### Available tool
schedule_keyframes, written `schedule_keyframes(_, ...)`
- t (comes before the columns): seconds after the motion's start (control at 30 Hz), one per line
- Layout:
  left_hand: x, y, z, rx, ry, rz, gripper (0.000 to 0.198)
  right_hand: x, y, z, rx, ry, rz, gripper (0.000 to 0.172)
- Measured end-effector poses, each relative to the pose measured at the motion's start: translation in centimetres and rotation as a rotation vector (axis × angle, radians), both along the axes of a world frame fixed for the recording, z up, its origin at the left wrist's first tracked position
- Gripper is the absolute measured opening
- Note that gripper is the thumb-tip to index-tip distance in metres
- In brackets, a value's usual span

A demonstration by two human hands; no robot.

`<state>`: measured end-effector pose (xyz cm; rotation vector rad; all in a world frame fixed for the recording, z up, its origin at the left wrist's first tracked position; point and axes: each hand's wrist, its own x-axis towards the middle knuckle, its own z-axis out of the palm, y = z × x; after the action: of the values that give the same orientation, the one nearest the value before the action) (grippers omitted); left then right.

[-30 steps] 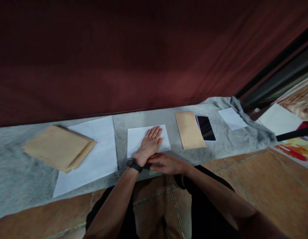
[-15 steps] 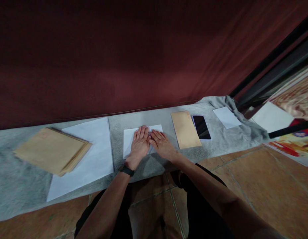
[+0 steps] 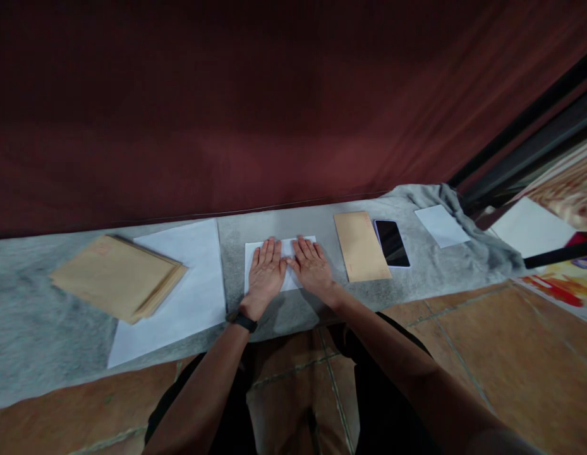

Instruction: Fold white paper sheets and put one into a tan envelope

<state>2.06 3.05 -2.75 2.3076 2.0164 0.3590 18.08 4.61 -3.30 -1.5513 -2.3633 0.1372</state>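
A folded white sheet of paper (image 3: 287, 248) lies on the grey cloth (image 3: 32, 341) in front of me. My left hand (image 3: 265, 274), with a black band on its wrist, lies flat on the sheet's left half with fingers stretched out. My right hand (image 3: 314, 268) lies flat beside it on the right half, fingers also out. Both palms press down on the paper and hold nothing.
A stack of brown envelopes (image 3: 117, 276) rests partly on a large white sheet (image 3: 184, 297) at the left. To the right lie a single brown envelope (image 3: 361, 246), a dark phone (image 3: 392, 242) and a small white paper (image 3: 441, 225). A dark red curtain (image 3: 255, 101) hangs behind.
My right hand has come up from the sheet's near edge onto the paper beside my left hand. The sheet is now shorter, folded over, and both palms lie flat on it.
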Motion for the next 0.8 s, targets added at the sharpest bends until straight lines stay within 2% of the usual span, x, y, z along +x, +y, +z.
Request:
schedule_keyframes(0.3,-1.6,-0.7,-0.2,0.021,0.019,0.095,0.064,0.9,-0.1,-0.2,-0.014,-0.055,-0.105,0.071)
schedule_keyframes(0.63,-3.4,-1.4,-0.7,0.017,0.029,0.201,0.069,2.3,-0.5,-1.1,0.049,-0.058,-0.173,0.078)
schedule_keyframes(0.8,-3.8,-1.6,-0.1,0.025,0.006,0.304,0.068,2.8,-0.4,-0.8,0.057,-0.012,-0.209,0.077)
